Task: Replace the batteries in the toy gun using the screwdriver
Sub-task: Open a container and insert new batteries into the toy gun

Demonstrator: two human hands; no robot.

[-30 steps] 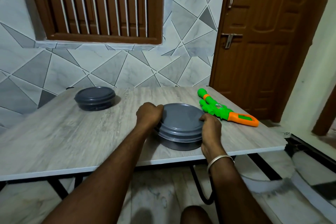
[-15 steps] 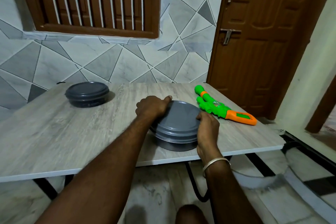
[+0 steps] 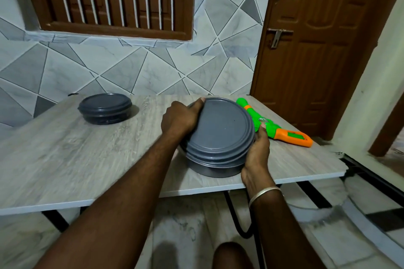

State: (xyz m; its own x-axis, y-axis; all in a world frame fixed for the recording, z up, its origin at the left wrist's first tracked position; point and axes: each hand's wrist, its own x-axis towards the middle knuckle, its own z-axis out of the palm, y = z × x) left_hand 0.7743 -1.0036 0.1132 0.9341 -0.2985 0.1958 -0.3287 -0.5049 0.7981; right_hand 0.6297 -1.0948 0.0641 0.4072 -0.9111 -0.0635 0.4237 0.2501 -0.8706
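Item, far left of the hands: dark round tub (image 3: 105,108), smooth plastic, lid shut, standing well apart from both hands toward the wall. Support: counter (image 3: 65,159), pale grey wood-grain board with a white edge. Left hand (image 3: 181,119): fingers curled on the left rim of a lid (image 3: 220,133), thumb over its top edge. The lid is flat, round, matte grey with ridged rings, and is tilted toward the viewer over a round grey container (image 3: 215,170) between the hands. Right hand (image 3: 258,150): clasps the lid's right rim, with a thin metal bangle (image 3: 263,194) at the wrist. Just beyond the right hand: toy gun (image 3: 282,132), glossy green and orange plastic, lying flat on the counter with its middle partly hidden by the lid and thumb. Beyond it: brown panelled door (image 3: 317,61).
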